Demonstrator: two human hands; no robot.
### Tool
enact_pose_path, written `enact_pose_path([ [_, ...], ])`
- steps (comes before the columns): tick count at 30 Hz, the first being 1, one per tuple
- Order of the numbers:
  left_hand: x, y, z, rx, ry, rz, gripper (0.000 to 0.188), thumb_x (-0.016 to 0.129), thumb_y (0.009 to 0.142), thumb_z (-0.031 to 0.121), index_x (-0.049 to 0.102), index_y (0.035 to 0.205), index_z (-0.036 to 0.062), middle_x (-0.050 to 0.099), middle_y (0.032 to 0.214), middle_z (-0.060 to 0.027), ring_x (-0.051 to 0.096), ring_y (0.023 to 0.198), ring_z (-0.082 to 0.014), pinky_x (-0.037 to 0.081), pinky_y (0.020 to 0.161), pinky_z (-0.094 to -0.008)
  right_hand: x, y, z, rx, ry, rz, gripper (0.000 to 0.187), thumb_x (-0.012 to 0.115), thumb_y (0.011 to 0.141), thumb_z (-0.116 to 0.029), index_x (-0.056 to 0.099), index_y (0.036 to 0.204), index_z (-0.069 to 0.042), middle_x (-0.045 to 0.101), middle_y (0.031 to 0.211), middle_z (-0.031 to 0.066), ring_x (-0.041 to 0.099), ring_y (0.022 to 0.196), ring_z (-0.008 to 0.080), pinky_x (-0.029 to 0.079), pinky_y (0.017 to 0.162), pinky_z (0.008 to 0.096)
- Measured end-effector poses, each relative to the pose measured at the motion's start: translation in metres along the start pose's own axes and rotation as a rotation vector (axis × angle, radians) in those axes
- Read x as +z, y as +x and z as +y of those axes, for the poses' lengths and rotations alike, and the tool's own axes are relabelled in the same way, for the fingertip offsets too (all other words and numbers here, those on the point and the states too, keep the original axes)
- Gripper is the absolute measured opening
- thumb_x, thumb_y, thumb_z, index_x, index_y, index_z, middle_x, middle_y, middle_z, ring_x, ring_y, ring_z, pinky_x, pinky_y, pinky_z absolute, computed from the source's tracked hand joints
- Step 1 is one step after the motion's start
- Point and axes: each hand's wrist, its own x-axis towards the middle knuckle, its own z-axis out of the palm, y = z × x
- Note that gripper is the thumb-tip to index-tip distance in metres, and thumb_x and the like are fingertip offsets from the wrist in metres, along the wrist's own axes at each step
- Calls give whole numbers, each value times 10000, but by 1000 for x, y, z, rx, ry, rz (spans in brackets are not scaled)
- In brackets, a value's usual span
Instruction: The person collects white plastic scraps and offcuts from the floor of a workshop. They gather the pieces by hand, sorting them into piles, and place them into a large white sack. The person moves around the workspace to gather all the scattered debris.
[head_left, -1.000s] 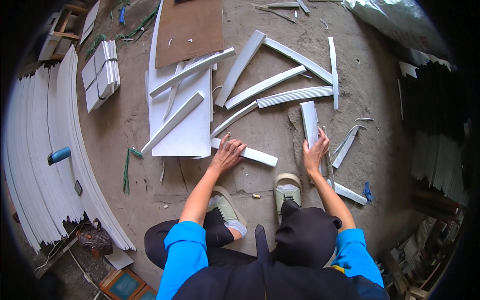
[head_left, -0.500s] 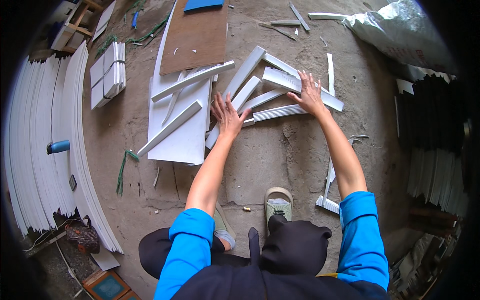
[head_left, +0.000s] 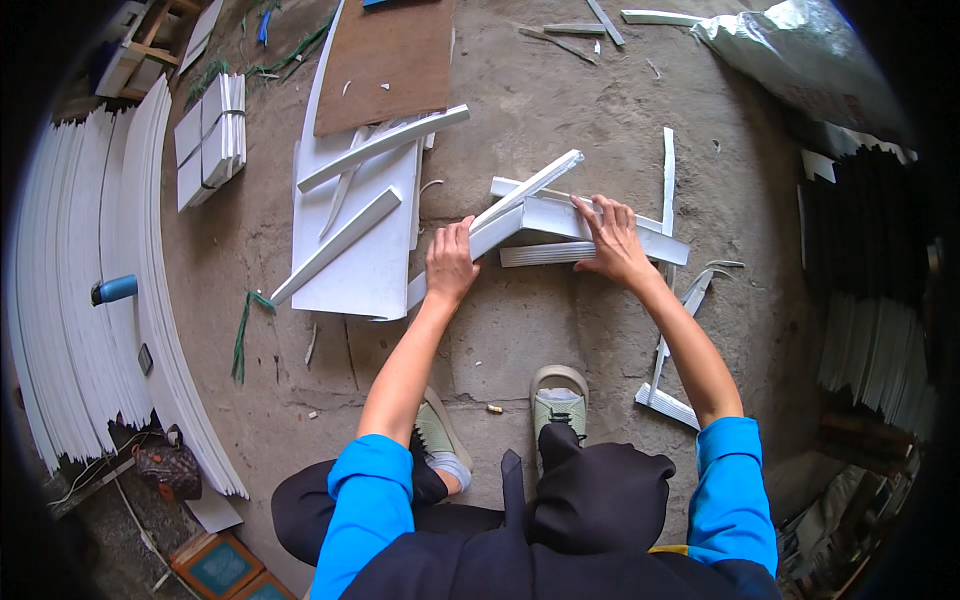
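Observation:
My left hand (head_left: 452, 262) is closed round long white strips lying at a slant, with a narrow strip (head_left: 535, 187) rising up and right past its fingers. My right hand (head_left: 613, 240) spans a wide white strip (head_left: 555, 215), fingertips at its far edge and thumb at its near side. The inner ends of the slanted and wide strips meet between my hands. Under them lies a ribbed white strip (head_left: 540, 254), partly covered by my right thumb. What lies beneath my left palm is hidden.
Left of my hands, loose strips (head_left: 340, 245) lie on a white panel (head_left: 350, 285) beside a brown board (head_left: 385, 70). Tall white sheets (head_left: 75, 280) stand at far left, near a strapped bundle (head_left: 212, 135). A silver sack (head_left: 800, 60) lies back right. Thin offcuts (head_left: 668, 180) lie right.
The loose strips have been drawn closer together. My left hand has gone from spread fingers to closed round strips. My right hand has moved slightly down and closed over the wide strip.

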Motion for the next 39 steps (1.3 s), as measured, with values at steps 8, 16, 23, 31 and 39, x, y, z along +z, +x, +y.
enact_pose_path([
  [8,-21,18,15,24,-144,64,494,649,635,75,424,1075,80,579,924,-148,579,816,-331,486,681,-408,-13,-1,13,26,-62,110,994,764,528,-225,175,1327,-205,458,997,133,468,918,283,406,763,403],
  [16,-71,70,63,129,-338,246,461,661,692,196,413,1069,99,599,870,-181,587,774,-365,490,639,-433,-99,-2,30,265,-102,340,947,748,508,-145,240,1305,-190,523,952,102,534,874,277,470,764,372],
  [23,-101,81,73,38,-388,204,433,676,690,240,455,1016,62,614,807,-170,604,738,-335,495,624,-407,-127,-30,45,469,-44,478,830,733,572,-176,266,1258,-164,562,932,143,585,831,318,500,691,395],
  [31,-105,85,24,-326,-1027,195,403,627,760,285,444,997,16,623,788,-117,611,612,-179,480,569,-250,-133,-37,89,686,760,537,698,718,651,-261,326,1177,-23,571,938,161,608,751,254,496,664,341],
  [39,-90,59,91,-330,-1470,-132,467,591,789,323,400,1088,19,558,957,-109,555,832,-168,461,698,-294,-103,38,-61,490,1502,243,664,666,707,-264,294,1192,-3,495,993,156,531,902,226,475,731,366],
])
